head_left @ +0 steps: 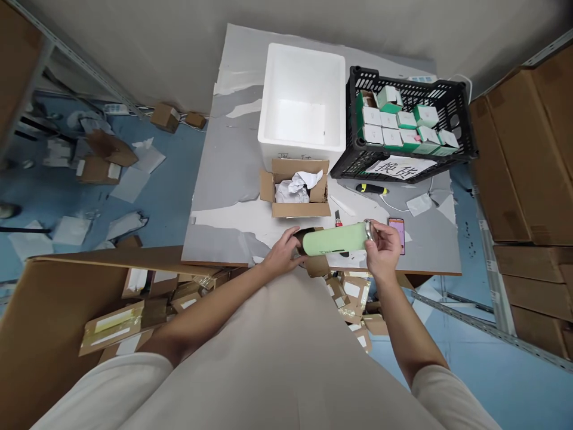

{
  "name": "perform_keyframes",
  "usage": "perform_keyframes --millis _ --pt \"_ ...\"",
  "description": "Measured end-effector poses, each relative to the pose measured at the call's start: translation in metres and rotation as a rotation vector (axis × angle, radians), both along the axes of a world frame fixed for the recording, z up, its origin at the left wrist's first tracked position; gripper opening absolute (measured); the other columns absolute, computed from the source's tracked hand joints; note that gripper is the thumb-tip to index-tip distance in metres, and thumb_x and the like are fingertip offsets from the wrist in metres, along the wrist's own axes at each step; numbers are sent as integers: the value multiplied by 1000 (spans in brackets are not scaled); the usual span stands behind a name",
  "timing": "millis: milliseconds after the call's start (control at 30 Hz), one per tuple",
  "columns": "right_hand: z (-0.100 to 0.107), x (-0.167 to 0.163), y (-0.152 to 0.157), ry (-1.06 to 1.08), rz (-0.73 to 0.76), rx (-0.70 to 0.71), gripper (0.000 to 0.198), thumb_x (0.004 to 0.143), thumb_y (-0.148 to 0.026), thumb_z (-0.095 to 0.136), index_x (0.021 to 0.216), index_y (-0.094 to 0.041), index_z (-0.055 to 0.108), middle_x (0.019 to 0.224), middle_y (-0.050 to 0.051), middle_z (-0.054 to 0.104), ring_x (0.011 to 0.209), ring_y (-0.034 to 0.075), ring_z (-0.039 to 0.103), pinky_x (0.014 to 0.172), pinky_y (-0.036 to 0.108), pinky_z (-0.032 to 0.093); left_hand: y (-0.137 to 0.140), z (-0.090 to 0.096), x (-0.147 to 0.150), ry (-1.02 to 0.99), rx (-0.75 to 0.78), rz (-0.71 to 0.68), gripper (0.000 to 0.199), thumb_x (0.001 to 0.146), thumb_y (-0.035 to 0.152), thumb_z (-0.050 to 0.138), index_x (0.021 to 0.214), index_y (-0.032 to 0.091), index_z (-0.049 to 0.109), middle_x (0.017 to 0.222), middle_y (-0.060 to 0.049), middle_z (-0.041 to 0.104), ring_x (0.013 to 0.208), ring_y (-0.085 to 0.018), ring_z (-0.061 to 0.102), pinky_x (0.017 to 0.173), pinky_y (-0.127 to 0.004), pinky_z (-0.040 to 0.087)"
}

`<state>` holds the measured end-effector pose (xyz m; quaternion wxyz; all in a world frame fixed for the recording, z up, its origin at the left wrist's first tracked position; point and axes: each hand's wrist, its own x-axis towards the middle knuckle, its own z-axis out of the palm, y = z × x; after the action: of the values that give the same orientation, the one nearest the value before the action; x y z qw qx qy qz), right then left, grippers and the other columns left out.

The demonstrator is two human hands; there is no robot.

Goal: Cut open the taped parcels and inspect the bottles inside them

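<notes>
A pale green cylindrical bottle (pixel 335 239) with a metal cap lies sideways between my hands, over the near edge of the grey table (pixel 228 173). My right hand (pixel 384 246) grips its capped end. My left hand (pixel 283 254) holds its other end, where a small brown cardboard box (pixel 316 264) sits around and below the bottle. An open cardboard box (pixel 295 188) with crumpled white paper stands just beyond.
A white foam box (pixel 302 101) and a black crate (pixel 405 122) of green-white cartons stand at the back. A phone (pixel 397 230), a yellow-black cutter (pixel 371 189) and paper scraps lie nearby. A large carton (pixel 134 304) of small packages sits at my left.
</notes>
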<state>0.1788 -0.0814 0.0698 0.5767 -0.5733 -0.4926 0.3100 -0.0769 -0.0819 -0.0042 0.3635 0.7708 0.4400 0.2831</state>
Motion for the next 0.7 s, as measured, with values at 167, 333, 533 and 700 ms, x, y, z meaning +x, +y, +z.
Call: perform_keyframes --millis 167,333,533,700 --pt "10 -21 4 -311 296 -3 42 68 -34 75 105 -24 57 120 12 59 106 25 61 80 40 55 -2 -11 6 -46 20 53 32 75 35 71 85 22 43 130 -16 53 122 -26 52 89 -41 51" --pt "-13 -58 2 -586 486 -147 41 73 -30 68 111 -24 55 129 12 53 98 23 62 72 36 56 -2 -16 12 -50 30 146 38 72 31 72 93 21 42 128 -15 56 114 -25 59 87 -40 53" --pt "-53 -77 1 -747 451 -230 50 70 -32 66 115 -18 51 115 15 54 108 29 55 79 43 54 0 -24 10 -81 52 116 44 69 25 72 101 21 42 133 -16 52 119 -26 56 88 -41 53" --pt "-58 -73 0 -951 565 -156 43 84 -38 55 122 -18 50 119 15 58 118 30 51 109 66 17 -1 -27 7 -163 46 106 48 70 26 72 107 21 42 132 -16 52 121 -26 54 92 -43 52"
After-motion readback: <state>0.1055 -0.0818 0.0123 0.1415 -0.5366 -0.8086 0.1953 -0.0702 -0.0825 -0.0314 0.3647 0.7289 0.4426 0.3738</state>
